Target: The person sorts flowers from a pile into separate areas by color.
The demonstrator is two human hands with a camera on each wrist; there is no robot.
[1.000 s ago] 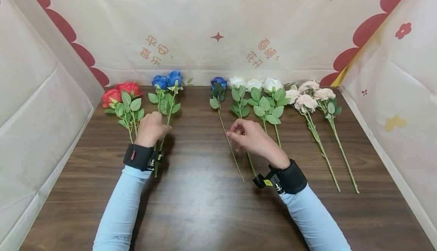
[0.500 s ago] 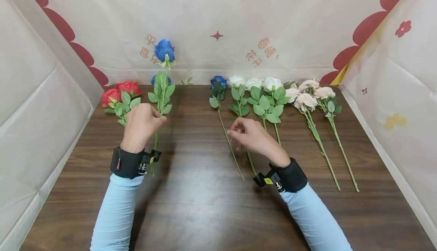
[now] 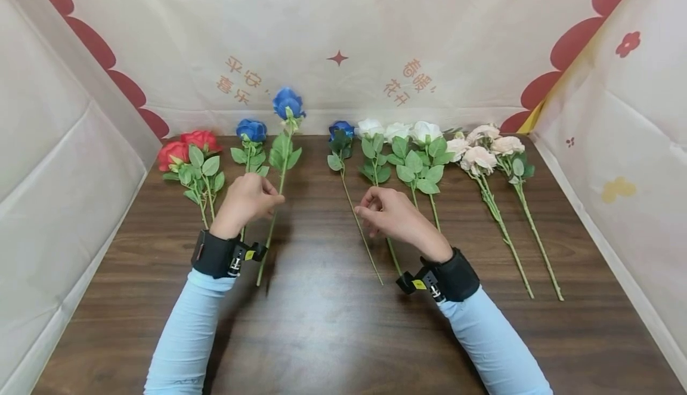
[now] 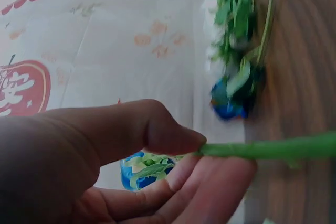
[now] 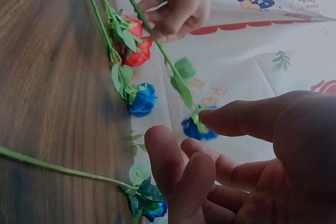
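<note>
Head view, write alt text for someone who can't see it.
A person's left hand holds a blue rose over a wooden table; the empty right hand is near a second blue rose. Red roses, a third blue rose, white roses and pale pink flowers lie alongside.

Pale backdrop (image 3: 343,19) (red-scalloped), brown table (image 3: 333,335)

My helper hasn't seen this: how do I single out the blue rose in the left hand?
On the brown table, find the left hand, between the red roses and the white roses. Pinched there by its green stem is the blue rose. It alone is held up; the other two blue roses lie on the table.
</note>
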